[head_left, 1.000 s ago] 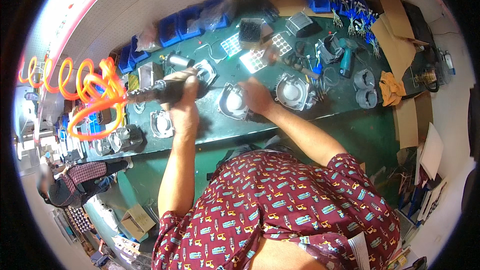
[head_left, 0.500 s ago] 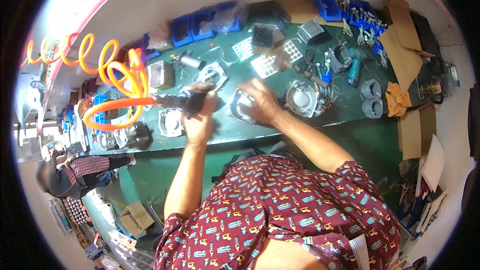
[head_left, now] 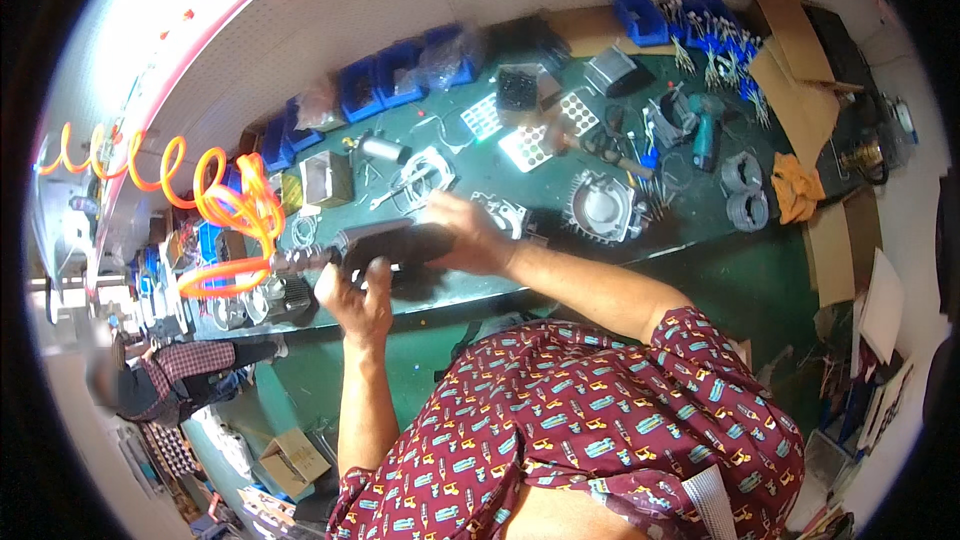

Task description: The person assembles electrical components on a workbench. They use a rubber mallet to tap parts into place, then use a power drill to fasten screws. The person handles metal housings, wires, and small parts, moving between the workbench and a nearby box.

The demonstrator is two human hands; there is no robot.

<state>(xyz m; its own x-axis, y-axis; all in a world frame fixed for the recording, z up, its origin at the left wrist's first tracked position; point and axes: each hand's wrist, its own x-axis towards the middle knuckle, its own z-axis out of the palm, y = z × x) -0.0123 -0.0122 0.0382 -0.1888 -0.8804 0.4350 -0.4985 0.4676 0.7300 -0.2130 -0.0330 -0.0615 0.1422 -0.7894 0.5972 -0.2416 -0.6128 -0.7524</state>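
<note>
A dark air tool (head_left: pixel 400 246) lies sideways above the near edge of the bench, its left end running to an orange coiled hose (head_left: pixel 225 275). My left hand (head_left: pixel 356 306) grips it near the hose end, with the thumb raised against its underside. Around its right end the fingers of my right hand (head_left: pixel 468 232) are closed, blurred by motion. Just beyond that hand a grey metal casting (head_left: pixel 505 218) rests on the bench, partly covered. Farther right lies a round ribbed metal housing (head_left: pixel 602 204).
On the green bench (head_left: pixel 545 175) are a white ring-shaped part (head_left: pixel 425 178), trays of round pieces (head_left: pixel 530 147), a teal power drill (head_left: pixel 706 136) and an orange cloth (head_left: pixel 795 190). Blue bins (head_left: pixel 400 75) line the back. A person (head_left: pixel 175 375) is at lower left.
My right hand has left the casting and moved left onto the air tool. The tool has come down toward me, and my left hand has shifted lower and toward its hose end.
</note>
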